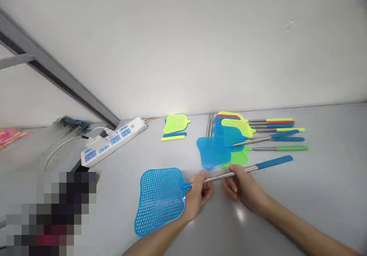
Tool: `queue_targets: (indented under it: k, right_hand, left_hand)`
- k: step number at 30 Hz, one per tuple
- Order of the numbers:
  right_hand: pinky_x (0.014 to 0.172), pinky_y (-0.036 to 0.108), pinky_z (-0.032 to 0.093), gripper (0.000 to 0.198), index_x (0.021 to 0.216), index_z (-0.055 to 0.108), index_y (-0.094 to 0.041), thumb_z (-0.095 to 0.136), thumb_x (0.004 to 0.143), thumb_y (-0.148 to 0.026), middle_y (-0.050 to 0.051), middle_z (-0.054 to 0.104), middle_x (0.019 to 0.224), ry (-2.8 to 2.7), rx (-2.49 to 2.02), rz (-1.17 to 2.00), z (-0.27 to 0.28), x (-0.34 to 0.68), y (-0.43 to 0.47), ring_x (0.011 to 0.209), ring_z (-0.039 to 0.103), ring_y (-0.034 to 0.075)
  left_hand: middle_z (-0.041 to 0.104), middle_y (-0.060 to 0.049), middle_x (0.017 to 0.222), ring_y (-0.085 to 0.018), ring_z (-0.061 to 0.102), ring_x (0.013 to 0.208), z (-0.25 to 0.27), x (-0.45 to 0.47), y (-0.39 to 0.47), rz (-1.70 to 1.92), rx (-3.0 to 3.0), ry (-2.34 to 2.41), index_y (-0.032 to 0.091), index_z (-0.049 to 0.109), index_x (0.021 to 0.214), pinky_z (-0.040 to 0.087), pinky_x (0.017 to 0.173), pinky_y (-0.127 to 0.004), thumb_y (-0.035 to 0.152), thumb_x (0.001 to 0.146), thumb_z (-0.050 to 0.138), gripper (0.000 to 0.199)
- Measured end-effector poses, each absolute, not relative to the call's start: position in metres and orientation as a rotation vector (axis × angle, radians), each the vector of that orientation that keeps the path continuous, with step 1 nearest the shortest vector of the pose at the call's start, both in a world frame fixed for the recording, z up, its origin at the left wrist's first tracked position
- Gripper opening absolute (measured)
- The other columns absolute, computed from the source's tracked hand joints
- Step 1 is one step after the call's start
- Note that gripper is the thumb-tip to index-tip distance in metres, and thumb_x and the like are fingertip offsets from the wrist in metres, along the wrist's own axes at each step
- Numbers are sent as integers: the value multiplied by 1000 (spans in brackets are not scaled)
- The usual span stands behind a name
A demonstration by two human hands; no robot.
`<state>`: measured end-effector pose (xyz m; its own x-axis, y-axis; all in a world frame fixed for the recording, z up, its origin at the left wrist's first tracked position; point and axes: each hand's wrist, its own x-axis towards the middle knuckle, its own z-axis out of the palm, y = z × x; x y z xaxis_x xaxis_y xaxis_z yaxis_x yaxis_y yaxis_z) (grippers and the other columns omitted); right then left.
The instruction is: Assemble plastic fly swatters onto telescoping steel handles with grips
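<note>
Over the grey tabletop point(114, 195), I hold a blue perforated-plastic swatter point(172, 193), left hand point(196, 193) closed beside its head point(159, 202). The right hand point(242, 183) pinches its silvery metal shaft point(216, 178).

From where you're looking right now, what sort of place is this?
Probably a workshop bench: overlapping swatters, loose grips and a power strip lie on it.

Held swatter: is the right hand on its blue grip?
No, the right hand is on the metal shaft, with the blue grip beyond it.
</note>
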<state>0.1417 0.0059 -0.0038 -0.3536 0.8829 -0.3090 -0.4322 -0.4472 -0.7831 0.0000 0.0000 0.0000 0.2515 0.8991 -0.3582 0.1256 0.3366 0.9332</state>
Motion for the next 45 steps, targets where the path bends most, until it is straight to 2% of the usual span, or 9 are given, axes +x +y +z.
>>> queue_targets:
  k: [17,27,34,45]
  right_hand:
    - [43,23,26,41,50,49,-15,36,80,-39,0,43,46,-916,-1074,1875,14,153,9,42,39,9]
    - [46,23,26,39,50,52,-14,39,79,-37,-1,41,43,-900,-1092,1878,16,155,9,43,37,8]
    - [46,23,26,39,47,50,-14,41,78,-36,-1,41,43,-791,-1112,1868,20,155,10,42,36,8]
    - [46,23,26,42,49,52,-14,39,79,-40,-1,39,41,-845,-1107,1844,19,153,9,43,37,8]
  left_hand:
    - [21,5,30,-5,20,30,10,-2,6,771,1135,1203,18,34,35,11,36,-24,54,76,25,55]
    - [18,6,27,-5,17,30,7,-3,9,898,1099,1236,19,32,35,9,36,-24,57,73,33,54]
    - [21,6,30,-6,18,31,6,-4,6,996,1165,1263,18,36,41,11,37,-24,56,78,27,54]
    - [23,6,32,-6,18,33,12,-1,3,1152,1097,1240,17,38,44,12,39,-23,69,71,18,62]
